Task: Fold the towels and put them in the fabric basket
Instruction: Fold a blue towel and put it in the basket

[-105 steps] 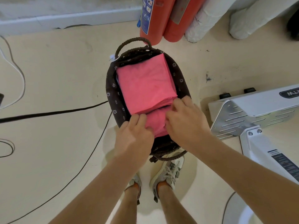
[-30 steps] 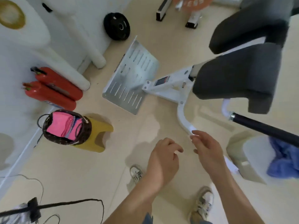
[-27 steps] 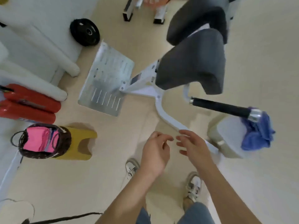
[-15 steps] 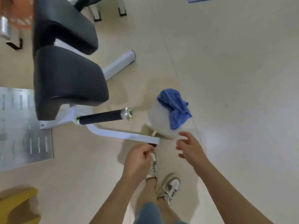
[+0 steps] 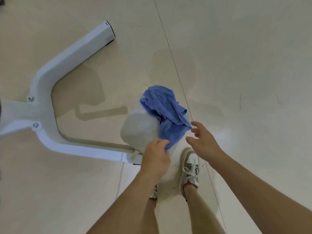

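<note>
Where I look down through the head camera, the blue towel lies crumpled over the top of a pale rounded container standing on the floor, just beside a white metal frame; the left hand has its fingers curled at the towel's near corner, touching it, though I cannot tell whether it truly pinches the cloth; the right hand hangs just beside the towel's right edge, fingers spread wide, holding nothing; a grey-and-white shoe stands below it.
</note>
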`<state>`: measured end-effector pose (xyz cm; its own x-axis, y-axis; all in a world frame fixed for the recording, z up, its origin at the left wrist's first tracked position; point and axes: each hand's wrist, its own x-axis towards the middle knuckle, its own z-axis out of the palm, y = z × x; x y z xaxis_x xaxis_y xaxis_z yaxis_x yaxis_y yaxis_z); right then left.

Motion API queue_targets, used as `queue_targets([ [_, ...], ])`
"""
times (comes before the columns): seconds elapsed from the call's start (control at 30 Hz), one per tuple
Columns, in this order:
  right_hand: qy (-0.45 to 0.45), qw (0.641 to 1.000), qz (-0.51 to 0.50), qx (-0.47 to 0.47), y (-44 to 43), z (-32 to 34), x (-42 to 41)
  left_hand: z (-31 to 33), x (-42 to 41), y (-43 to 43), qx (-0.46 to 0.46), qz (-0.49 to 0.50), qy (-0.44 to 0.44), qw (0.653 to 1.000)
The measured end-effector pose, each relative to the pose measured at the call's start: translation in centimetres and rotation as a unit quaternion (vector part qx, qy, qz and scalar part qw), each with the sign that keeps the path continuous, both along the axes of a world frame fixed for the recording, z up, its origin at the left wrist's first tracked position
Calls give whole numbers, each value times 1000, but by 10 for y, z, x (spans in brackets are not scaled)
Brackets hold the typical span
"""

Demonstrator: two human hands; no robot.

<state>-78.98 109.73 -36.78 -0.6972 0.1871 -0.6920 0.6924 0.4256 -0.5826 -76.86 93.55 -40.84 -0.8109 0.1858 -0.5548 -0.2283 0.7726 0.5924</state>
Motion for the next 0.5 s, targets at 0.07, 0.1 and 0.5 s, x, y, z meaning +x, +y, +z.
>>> queue_targets([
  [0.07,41,998,40,19,7,-38,-20,-27,-15,13,-18,-65,6,998],
  [0.1,61,997,46,24,8,-58,-30,-40,-22,20,-41,-107,11,993],
  [0.5,16,999,26,-29,4,-103,-69,-55,-69,50,96,202,-51,973],
])
